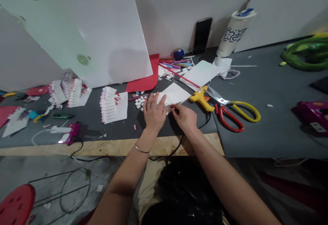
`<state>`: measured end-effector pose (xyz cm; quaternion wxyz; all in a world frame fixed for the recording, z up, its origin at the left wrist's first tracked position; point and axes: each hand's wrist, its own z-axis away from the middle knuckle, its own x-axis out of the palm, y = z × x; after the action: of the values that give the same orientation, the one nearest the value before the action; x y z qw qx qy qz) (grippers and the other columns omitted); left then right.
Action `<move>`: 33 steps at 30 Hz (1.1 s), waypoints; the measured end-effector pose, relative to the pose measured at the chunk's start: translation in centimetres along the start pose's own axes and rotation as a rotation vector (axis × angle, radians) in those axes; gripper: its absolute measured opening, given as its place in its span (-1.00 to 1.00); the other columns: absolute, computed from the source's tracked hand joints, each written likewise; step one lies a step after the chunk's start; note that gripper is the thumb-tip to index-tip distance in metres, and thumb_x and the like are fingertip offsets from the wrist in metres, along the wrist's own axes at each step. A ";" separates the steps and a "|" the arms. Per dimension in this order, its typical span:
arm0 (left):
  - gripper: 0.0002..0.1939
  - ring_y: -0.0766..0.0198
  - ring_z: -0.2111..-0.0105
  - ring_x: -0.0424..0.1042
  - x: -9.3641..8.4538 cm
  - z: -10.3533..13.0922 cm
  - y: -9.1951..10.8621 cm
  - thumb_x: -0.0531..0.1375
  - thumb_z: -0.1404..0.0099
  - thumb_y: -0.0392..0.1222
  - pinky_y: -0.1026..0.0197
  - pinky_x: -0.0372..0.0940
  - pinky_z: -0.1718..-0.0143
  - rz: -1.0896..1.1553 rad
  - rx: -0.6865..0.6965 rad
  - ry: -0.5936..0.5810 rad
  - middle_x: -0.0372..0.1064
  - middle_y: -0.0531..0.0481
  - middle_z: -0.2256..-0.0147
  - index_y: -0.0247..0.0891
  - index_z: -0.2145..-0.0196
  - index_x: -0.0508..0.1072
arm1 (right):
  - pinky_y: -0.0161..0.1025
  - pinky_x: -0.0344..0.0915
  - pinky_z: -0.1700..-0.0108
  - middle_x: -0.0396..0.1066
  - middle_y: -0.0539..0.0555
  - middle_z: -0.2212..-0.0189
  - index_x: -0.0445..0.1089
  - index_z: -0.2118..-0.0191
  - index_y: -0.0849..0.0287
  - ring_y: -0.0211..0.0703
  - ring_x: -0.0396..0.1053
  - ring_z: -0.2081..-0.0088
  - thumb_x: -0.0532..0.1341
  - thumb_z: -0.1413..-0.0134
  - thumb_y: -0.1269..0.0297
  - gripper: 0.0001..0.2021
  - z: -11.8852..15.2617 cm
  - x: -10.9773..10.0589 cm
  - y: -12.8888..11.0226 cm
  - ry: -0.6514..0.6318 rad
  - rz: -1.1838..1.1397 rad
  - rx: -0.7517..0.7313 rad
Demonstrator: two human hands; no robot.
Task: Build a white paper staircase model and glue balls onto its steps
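My left hand (155, 113) lies flat with fingers stretched over the near left part of some white paper sheets (176, 93). Beside it, my right hand (185, 118) pinches a small red piece (171, 106) at the near edge of the paper; its exact kind is too small to tell. Several white round pieces (139, 101) lie left of my left hand. A yellow glue gun (202, 98) rests just beyond my right hand. Scissors (222, 101) with one red and one yellow handle lie partly opened to its right.
White cards with rows of pink-tipped strips (109, 105) stand at left. A large white board (112, 33) leans behind them. A phone (202, 36) and a white tumbler (234, 33) stand at the back. Purple power sockets (314, 115) and green cord (307, 56) lie at right.
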<state>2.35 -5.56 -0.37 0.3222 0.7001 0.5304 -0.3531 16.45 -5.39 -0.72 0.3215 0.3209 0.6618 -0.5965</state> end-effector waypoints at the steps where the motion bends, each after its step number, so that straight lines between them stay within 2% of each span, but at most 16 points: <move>1: -0.47 0.03 -0.28 0.16 0.0 0.1 -0.1 0.06 -0.31 -0.32 -0.11 0.02 -0.27 0.007 -0.009 0.000 0.28 -0.15 -0.22 -0.10 -0.22 0.31 | -0.29 0.21 0.36 0.58 0.03 0.15 0.52 0.10 -0.02 -0.10 0.50 0.20 0.10 -0.27 0.17 -0.75 0.0 0.0 0.0 -0.001 -0.004 -0.002; 6: -0.41 0.06 -0.27 0.18 0.3 0.3 -0.5 0.05 -0.24 -0.37 -0.07 0.02 -0.28 0.042 -0.024 -0.001 0.31 -0.14 -0.20 -0.14 -0.23 0.30 | -0.29 0.23 0.34 0.58 0.02 0.17 0.50 0.09 -0.01 -0.11 0.49 0.19 0.11 -0.25 0.16 -0.75 0.2 -0.1 0.4 -0.018 -0.034 -0.029; 14: -0.39 0.08 -0.26 0.20 0.4 0.5 -0.7 0.02 -0.20 -0.40 -0.05 0.03 -0.28 0.040 -0.035 0.003 0.34 -0.11 -0.18 -0.21 -0.22 0.31 | -0.29 0.17 0.39 0.58 0.05 0.34 0.51 0.26 0.08 -0.09 0.49 0.33 0.16 -0.16 0.25 -0.83 0.2 -0.7 1.0 -0.090 -0.095 -0.080; 23: -0.40 0.08 -0.26 0.19 0.4 0.4 -0.8 0.02 -0.20 -0.40 -0.06 0.04 -0.28 0.057 -0.039 -0.008 0.35 -0.15 -0.17 -0.24 -0.21 0.31 | -0.32 0.28 0.29 0.58 -0.01 0.38 0.53 0.30 0.12 -0.19 0.48 0.36 0.18 -0.14 0.30 -0.84 -0.5 -1.1 2.1 -0.162 -0.253 -0.138; 33: -0.46 0.13 -0.24 0.22 0.5 0.1 -2.0 -0.05 -0.21 -0.48 0.00 0.17 -0.24 0.184 0.035 -0.025 0.33 -0.23 -0.16 -0.32 -0.13 0.32 | -0.30 0.14 0.42 0.51 0.00 0.52 0.52 0.38 0.14 -0.19 0.39 0.48 0.21 -0.04 0.37 -0.88 0.0 -2.7 2.8 -0.233 -0.143 -0.147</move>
<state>0.52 -4.95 -1.00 0.3474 0.7469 0.4536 -0.3401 20.26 -5.26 -0.16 0.3754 0.1770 0.6832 -0.6008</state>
